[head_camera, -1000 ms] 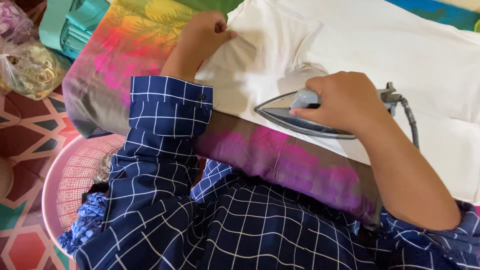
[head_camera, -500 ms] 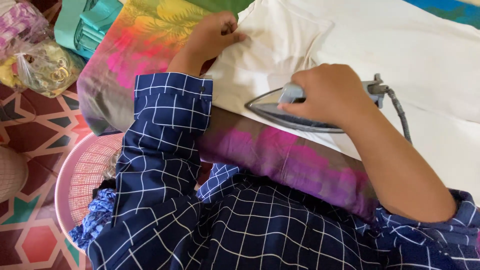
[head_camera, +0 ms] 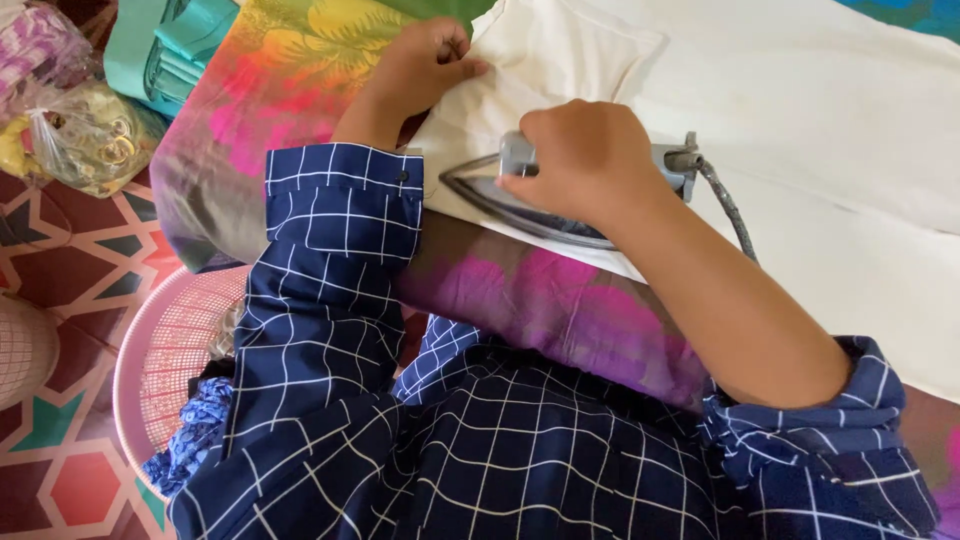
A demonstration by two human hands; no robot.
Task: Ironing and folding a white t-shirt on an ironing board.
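Observation:
A white garment lies spread over a board covered with a bright multicoloured cloth. My right hand grips the handle of a grey metal iron, whose pointed tip faces left and rests flat on the garment's near edge. A braided cord runs from the iron's back end. My left hand pinches the garment's left corner at the cloth's top, a short way beyond the iron's tip. Both arms wear dark blue checked sleeves.
A pink mesh basket with blue patterned fabric stands at my lower left on a patterned floor. Folded teal cloth and a clear plastic bag of small items lie at the upper left.
My right hand has slid the iron leftwards along the garment's near edge, closer to my left hand. My left hand has kept its hold on the corner.

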